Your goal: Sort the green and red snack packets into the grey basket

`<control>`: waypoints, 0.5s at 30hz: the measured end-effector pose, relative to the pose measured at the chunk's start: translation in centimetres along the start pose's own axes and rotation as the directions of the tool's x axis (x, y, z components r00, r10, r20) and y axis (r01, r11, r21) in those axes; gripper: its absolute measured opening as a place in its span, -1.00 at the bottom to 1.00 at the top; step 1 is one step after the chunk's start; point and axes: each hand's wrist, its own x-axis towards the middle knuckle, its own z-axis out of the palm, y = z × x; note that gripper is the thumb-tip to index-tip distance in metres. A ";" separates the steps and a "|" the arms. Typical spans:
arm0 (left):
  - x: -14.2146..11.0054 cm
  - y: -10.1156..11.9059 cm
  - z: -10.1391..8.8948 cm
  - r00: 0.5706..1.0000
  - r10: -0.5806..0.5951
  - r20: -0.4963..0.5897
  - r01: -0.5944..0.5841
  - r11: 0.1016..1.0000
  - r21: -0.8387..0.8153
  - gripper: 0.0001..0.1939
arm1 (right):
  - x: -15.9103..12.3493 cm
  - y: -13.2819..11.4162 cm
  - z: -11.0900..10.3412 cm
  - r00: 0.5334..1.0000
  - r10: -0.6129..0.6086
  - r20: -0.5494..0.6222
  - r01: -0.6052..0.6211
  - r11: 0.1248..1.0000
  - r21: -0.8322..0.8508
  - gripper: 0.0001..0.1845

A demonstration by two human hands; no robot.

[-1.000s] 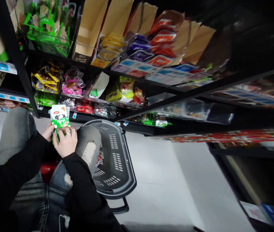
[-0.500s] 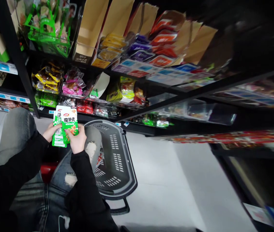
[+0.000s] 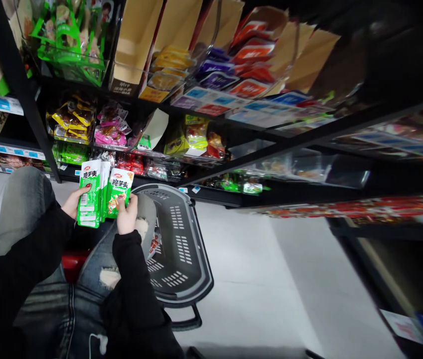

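Note:
Several green and white snack packets are fanned out above my knees. My left hand grips the left part of the bunch, thumb lying across the front of a packet. On the other side, my right hand pinches the lower right edge of another snack packet, its front turned up toward me. Between the two, more packets stand edge-on, touching both sides. Most of the fingers behind the packets are hidden.
A grey shopping basket with a black handle stands on the floor right of my knee, a few red packs in it. In front, black shelves hold bagged snacks and open cardboard boxes. Something red shows between my legs.
The stacked packets have been spread apart. My right hand has moved slightly right with its packet, and the left-hand packets now show their printed faces more fully.

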 end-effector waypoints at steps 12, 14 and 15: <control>0.1 -1.0 0.4 0.999 0.033 -0.019 -0.031 0.994 0.107 -0.79 | -0.5 0.8 1.5 0.980 -0.023 0.197 0.026 1.000 -0.009 -0.79; 0.0 -1.1 0.4 1.000 -0.004 -0.016 0.006 0.994 0.112 -0.81 | -0.3 0.9 1.5 0.976 -0.035 0.217 0.041 0.999 -0.026 -0.76; -0.1 -1.1 0.4 1.000 -0.016 -0.018 0.018 0.993 0.115 -0.82 | -0.2 0.9 1.5 0.979 -0.041 0.200 0.051 0.998 -0.048 -0.74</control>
